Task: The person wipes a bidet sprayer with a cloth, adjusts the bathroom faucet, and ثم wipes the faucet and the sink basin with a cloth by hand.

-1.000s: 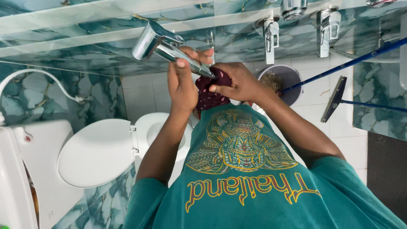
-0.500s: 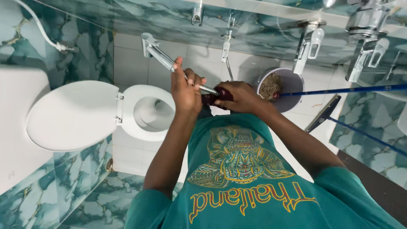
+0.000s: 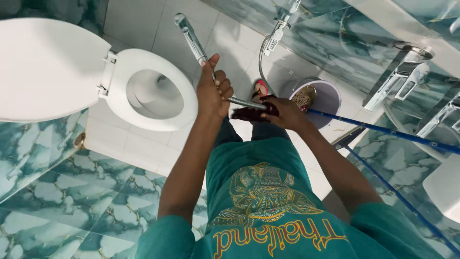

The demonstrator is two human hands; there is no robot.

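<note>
Gripping a chrome hand sprayer (image 3: 191, 41) by its handle, the left hand (image 3: 212, 91) has its fingers curled tight around the metal, thumb up along the stem, at about 12 o'clock from the person's chest. The right hand (image 3: 282, 112), just beside it at 1 o'clock, has its fingers closed on a dark maroon cloth (image 3: 251, 114) that is pressed around the ribbed metal hose (image 3: 242, 102) where it leaves the handle. An open white toilet (image 3: 153, 91), its lid (image 3: 45, 67) raised, lies at 10 o'clock across the white floor tiles. A grey bucket (image 3: 330, 98) holding a tangled scrubber stands at 2 o'clock, with a blue mop handle (image 3: 383, 132) running from it toward 3 o'clock. Chrome taps (image 3: 402, 76) line the green marble wall at 2 o'clock. A sandalled foot (image 3: 260, 88) shows between the hose and the bucket. Compared with half a second ago, the view has tipped further down: the toilet has slid toward 10 o'clock, the cistern has left the frame, and the sprayer head now points toward 11 o'clock.
</note>
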